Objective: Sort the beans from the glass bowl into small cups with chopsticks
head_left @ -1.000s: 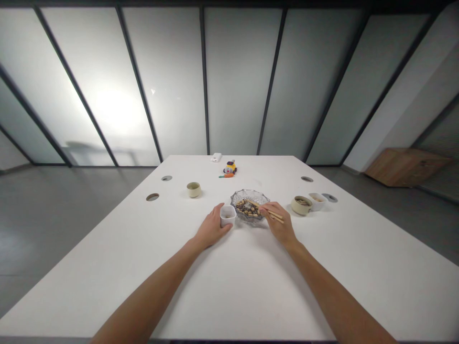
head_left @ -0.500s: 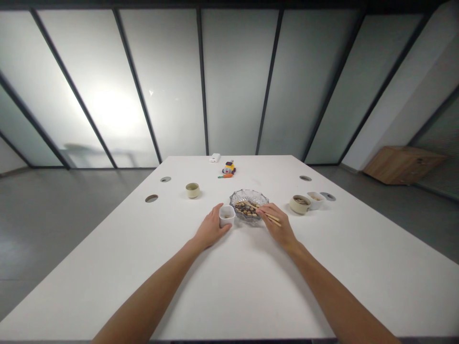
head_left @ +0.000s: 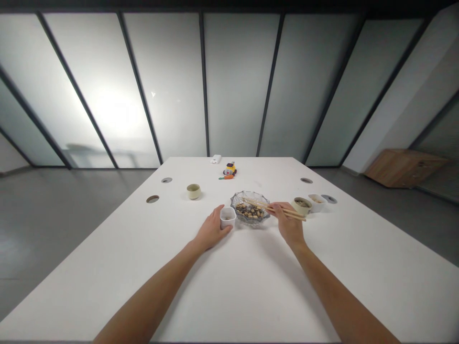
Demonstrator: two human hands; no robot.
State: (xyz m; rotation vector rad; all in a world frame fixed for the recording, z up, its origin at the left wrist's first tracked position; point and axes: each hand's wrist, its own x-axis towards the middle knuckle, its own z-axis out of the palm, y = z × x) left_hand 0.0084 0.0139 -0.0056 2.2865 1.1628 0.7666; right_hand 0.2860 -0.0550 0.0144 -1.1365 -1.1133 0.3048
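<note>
Centre of the frame, on a white table (head_left: 244,277): the left hand (head_left: 211,231), fingers curled around a small cup (head_left: 227,216); the right hand (head_left: 289,224), fingers pinching chopsticks (head_left: 283,211) whose tips lie over a glass bowl (head_left: 234,204) of nuts, just right of the cup. Farther back, upper centre: a green cup (head_left: 193,191) and a toy (head_left: 230,168).

Soft daylight through frosted glass wall (head_left: 236,86), glare patch (head_left: 114,112) at its left, white table (head_left: 251,286) evenly lit, weak shadow under right hand (head_left: 291,227), lines bent at edges, far things soft.
</note>
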